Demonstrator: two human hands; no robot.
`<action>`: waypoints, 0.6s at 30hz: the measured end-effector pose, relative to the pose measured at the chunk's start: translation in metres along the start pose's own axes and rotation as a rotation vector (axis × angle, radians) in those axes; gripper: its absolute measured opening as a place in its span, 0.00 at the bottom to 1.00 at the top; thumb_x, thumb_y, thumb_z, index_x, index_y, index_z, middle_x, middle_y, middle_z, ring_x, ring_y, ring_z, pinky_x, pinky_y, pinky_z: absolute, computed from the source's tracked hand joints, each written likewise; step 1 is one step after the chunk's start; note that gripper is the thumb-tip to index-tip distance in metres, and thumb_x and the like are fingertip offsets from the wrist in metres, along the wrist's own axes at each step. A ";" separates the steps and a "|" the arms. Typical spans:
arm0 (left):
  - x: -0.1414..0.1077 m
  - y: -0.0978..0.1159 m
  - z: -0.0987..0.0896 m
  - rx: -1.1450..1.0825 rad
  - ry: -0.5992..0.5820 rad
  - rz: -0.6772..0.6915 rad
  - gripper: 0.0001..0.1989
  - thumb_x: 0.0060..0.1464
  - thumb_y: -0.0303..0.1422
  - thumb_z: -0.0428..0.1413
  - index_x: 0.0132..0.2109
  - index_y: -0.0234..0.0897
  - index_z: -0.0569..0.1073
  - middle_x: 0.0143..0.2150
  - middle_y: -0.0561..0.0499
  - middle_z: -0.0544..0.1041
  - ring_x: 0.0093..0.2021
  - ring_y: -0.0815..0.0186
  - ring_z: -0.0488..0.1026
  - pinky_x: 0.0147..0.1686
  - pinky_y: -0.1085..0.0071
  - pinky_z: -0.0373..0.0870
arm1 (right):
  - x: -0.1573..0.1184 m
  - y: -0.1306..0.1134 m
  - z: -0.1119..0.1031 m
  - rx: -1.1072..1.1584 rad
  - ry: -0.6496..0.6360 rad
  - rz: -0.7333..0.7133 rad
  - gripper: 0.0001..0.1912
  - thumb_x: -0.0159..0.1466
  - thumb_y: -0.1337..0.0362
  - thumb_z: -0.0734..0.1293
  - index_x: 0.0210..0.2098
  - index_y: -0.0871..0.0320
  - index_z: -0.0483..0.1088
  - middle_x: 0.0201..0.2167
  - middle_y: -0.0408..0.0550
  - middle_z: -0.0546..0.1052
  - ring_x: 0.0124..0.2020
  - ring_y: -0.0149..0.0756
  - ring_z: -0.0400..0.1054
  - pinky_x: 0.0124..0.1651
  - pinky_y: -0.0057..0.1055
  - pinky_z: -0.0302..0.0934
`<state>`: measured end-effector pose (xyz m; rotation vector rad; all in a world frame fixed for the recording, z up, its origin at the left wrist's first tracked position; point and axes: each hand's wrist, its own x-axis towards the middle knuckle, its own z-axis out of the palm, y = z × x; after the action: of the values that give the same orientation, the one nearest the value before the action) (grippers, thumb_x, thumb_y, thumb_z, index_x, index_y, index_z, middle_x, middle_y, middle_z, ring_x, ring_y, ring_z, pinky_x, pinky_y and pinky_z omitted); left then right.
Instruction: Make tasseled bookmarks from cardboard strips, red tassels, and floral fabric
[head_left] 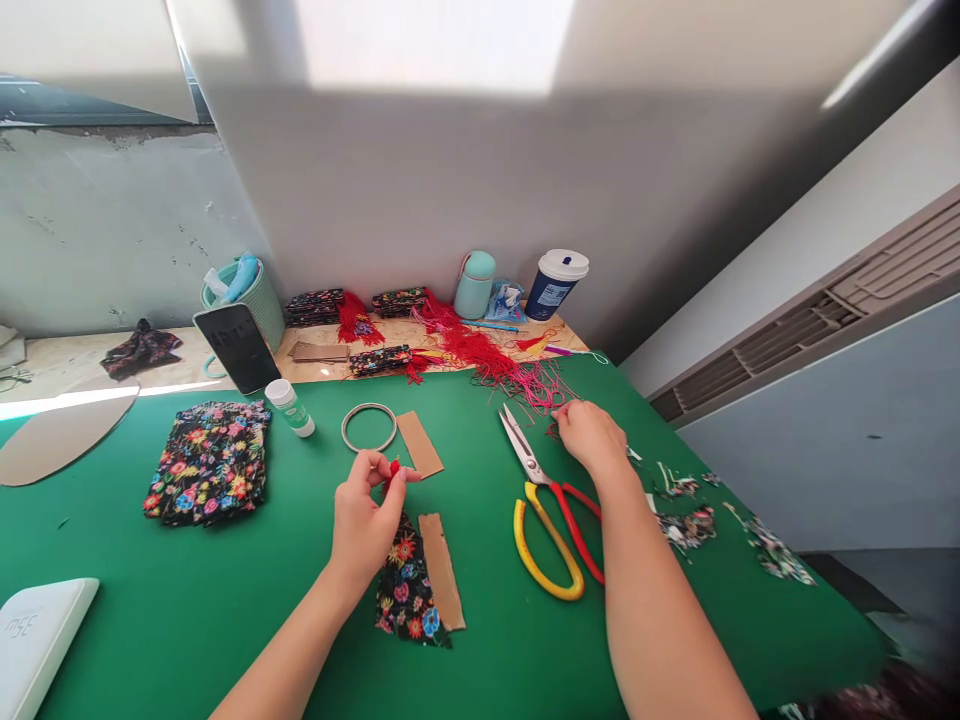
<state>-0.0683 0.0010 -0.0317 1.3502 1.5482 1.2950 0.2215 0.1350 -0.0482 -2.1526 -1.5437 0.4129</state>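
Note:
My left hand [373, 510] pinches a small red piece [394, 467], perhaps a knot or bead, between thumb and fingers. Just below lies a strip of black floral fabric [409, 585], its upper end partly hidden by that hand. A cardboard strip [442, 570] lies along the fabric's right side. My right hand [592, 437] is closed at the near end of the pink and red cords [536, 383]; what its fingers hold is too small to make out. Scissors [534, 470] with one yellow and one red handle lie spread on the green mat, left of my right forearm.
Between the hands' far side and the wall stand a glue stick [292, 408], a phone [238, 345], a mint bottle [475, 285] and a lidded cup [555, 285]. Folded floral fabric [210, 460] lies left. Fabric scraps [686, 527] are scattered right. A metal ring [344, 428] lies beside another cardboard piece [420, 443].

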 end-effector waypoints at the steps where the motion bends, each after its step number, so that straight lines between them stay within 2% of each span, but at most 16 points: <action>1: 0.000 0.000 0.000 -0.003 0.003 0.000 0.10 0.56 0.35 0.52 0.31 0.41 0.57 0.27 0.55 0.75 0.38 0.62 0.78 0.33 0.72 0.66 | 0.001 0.002 -0.001 0.060 0.014 0.002 0.10 0.55 0.66 0.64 0.18 0.57 0.65 0.26 0.54 0.75 0.37 0.48 0.71 0.42 0.41 0.60; 4: 0.000 0.001 -0.001 -0.006 0.010 -0.003 0.10 0.56 0.35 0.52 0.32 0.41 0.57 0.27 0.55 0.75 0.36 0.63 0.78 0.32 0.72 0.66 | 0.005 0.010 -0.006 0.281 0.075 0.023 0.08 0.55 0.61 0.64 0.22 0.56 0.66 0.21 0.48 0.74 0.28 0.40 0.70 0.34 0.36 0.62; 7: 0.000 0.001 -0.001 -0.008 0.009 -0.005 0.10 0.56 0.35 0.52 0.31 0.41 0.57 0.27 0.55 0.75 0.36 0.63 0.78 0.32 0.72 0.65 | 0.007 0.017 -0.014 0.523 0.149 0.038 0.12 0.53 0.54 0.66 0.26 0.56 0.65 0.23 0.46 0.75 0.24 0.34 0.67 0.27 0.31 0.61; 11: -0.001 -0.001 0.000 -0.014 0.001 -0.014 0.10 0.56 0.35 0.52 0.32 0.41 0.57 0.28 0.54 0.76 0.37 0.63 0.78 0.33 0.72 0.65 | 0.005 0.019 -0.023 0.761 0.208 0.028 0.19 0.44 0.50 0.71 0.27 0.56 0.64 0.25 0.45 0.76 0.22 0.30 0.66 0.23 0.26 0.58; 13: -0.001 -0.002 0.001 -0.013 -0.001 -0.018 0.10 0.56 0.35 0.52 0.32 0.41 0.57 0.29 0.54 0.77 0.36 0.63 0.78 0.32 0.72 0.65 | 0.002 0.017 -0.027 0.845 0.218 0.028 0.20 0.42 0.52 0.72 0.27 0.57 0.66 0.26 0.44 0.76 0.22 0.28 0.65 0.22 0.25 0.57; 18: 0.000 -0.002 0.000 -0.013 -0.002 -0.019 0.10 0.56 0.34 0.52 0.31 0.41 0.57 0.28 0.55 0.77 0.37 0.63 0.78 0.34 0.71 0.65 | -0.007 0.007 -0.036 1.078 0.222 0.053 0.15 0.40 0.63 0.75 0.26 0.58 0.70 0.25 0.42 0.77 0.23 0.26 0.66 0.23 0.22 0.55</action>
<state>-0.0687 0.0013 -0.0340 1.3257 1.5450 1.2897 0.2423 0.1202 -0.0218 -1.3156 -0.8113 0.7686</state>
